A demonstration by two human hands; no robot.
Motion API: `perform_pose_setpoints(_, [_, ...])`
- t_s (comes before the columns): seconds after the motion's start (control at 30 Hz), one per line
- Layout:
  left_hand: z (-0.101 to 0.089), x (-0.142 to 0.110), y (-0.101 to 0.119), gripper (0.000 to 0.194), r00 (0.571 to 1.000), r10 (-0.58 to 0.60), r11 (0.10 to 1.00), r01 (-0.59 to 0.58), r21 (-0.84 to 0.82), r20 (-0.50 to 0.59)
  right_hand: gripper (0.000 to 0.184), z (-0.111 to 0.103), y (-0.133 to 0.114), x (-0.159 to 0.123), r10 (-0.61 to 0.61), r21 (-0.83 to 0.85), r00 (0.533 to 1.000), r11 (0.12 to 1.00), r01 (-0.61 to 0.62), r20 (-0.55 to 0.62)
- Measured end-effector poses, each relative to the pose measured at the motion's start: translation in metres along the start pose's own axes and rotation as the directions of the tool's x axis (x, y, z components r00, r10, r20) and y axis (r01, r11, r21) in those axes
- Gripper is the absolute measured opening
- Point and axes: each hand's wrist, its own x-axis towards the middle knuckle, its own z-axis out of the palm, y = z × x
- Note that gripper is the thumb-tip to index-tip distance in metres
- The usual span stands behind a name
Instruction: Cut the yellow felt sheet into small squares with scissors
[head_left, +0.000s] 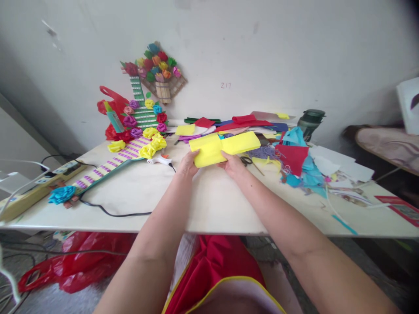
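A folded sheet of yellow crepe paper (209, 150) is held up over the table between my two hands. My left hand (188, 164) grips its lower left corner, thumb on the near face. Around its lower edge, near the middle, my right hand (233, 165) is closed with the thumb on top. A second flap of the yellow paper reaches out to the right past my right hand. Black-handled scissors (246, 161) lie just beyond my right wrist. To the left of my left hand rests a white hot glue gun (159, 161).
Stacked coloured paper (235, 124) lines the wall. Scraps (296, 159) and a dark green bottle (310, 124) are at right. A guitar-shaped craft with paper flowers (113, 161) lies at left, near a power strip (42, 181). A black cord (118, 214) crosses the table (225, 209).
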Motion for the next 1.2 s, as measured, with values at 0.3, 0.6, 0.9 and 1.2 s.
perform_pose_setpoints(0.3, [-0.005, 0.001, 0.002, 0.048, 0.999, 0.043, 0.996, -0.044, 0.083, 0.025, 0.017, 0.002, 0.002, 0.001, -0.003, -0.038, 1.0, 0.999, 0.003, -0.005])
perform_pose_setpoints(0.6, [-0.008, 0.002, 0.002, 0.034, 0.987, 0.142, 0.963, -0.154, 0.219, 0.07, 0.017, 0.002, 0.001, 0.0, -0.008, 0.024, 0.998, 1.0, 0.006, 0.063])
perform_pose_setpoints(0.9, [-0.008, 0.001, 0.001, 0.03, 0.975, 0.216, 0.942, -0.222, 0.251, 0.053, 0.024, 0.002, -0.003, -0.002, 0.022, 0.04, 0.993, 0.999, -0.027, 0.118])
perform_pose_setpoints(1.2, [-0.011, 0.005, -0.002, 0.027, 0.973, 0.213, 0.93, -0.231, 0.286, 0.094, 0.024, 0.001, 0.004, 0.002, -0.054, -0.048, 0.998, 0.997, 0.055, 0.026])
